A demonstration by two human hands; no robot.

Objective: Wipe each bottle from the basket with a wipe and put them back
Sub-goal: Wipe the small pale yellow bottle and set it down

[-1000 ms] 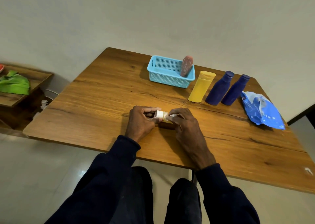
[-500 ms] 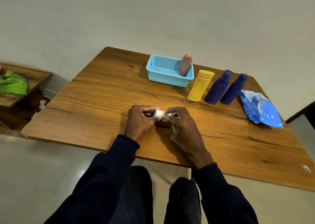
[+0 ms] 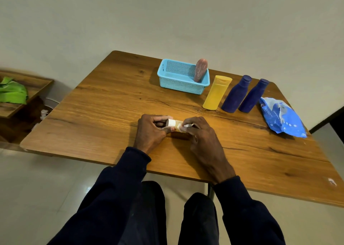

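The left hand [image 3: 150, 131] grips the white-capped bottle [image 3: 173, 123] near the table's [image 3: 111, 114] front edge while the right hand [image 3: 202, 133] pinches the wipe [image 3: 183, 126] against it; the pink bottle [image 3: 200, 70] stands in the basket [image 3: 176, 86], and the yellow bottle [image 3: 216, 94] and two blue bottles [image 3: 235, 95] are still to be returned.

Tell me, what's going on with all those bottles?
A person at the wooden table holds a small white-capped bottle in the left hand while the right hand pinches a white wipe against it. A pinkish bottle leans in the blue basket. A yellow bottle and two dark blue bottles stand beside the basket, near a blue wipes pack.
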